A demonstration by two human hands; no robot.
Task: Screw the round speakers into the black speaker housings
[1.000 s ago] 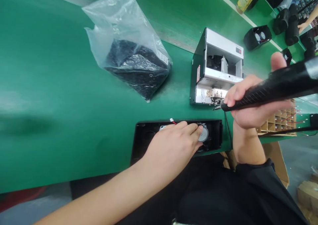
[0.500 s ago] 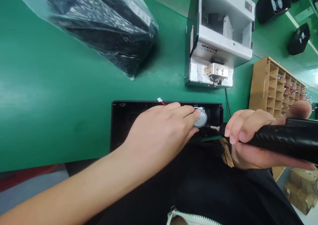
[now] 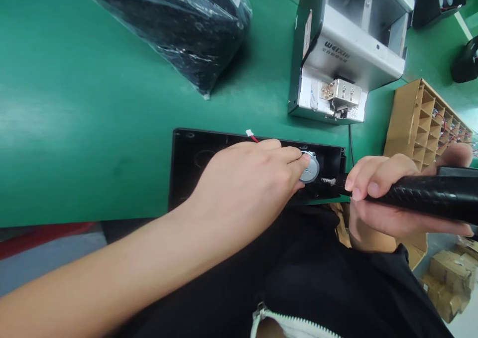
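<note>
A long black plastic housing (image 3: pixel 333 162) lies on the green bench, its hollow side up. Near its right end sits a small round speaker (image 3: pixel 310 170) with a grey metal back. My left hand (image 3: pixel 256 183) reaches across the housing, fingers closed on the speaker's left edge and covering part of it. A white connector (image 3: pixel 250 133) on a red wire sticks out behind those fingers. My right hand (image 3: pixel 388 191) grips a black electric screwdriver (image 3: pixel 429 194), held nearly level. At its tip a screw (image 3: pixel 327 181) points at the speaker's lower right; whether it touches anything is unclear.
A silver screw-feeder machine (image 3: pixel 351 64) stands behind the housing. To its left lies a clear plastic bag of black material (image 3: pixel 201 34). At right is a divided cardboard box (image 3: pixel 418 109) holding wired parts. Black housings (image 3: pixel 435 2) stand further back; cartons (image 3: pixel 450 278) lie below right.
The view has shifted, so the bench things appear further right and higher. Both hands keep nearly the same hold; the screw tip stays beside the speaker.
</note>
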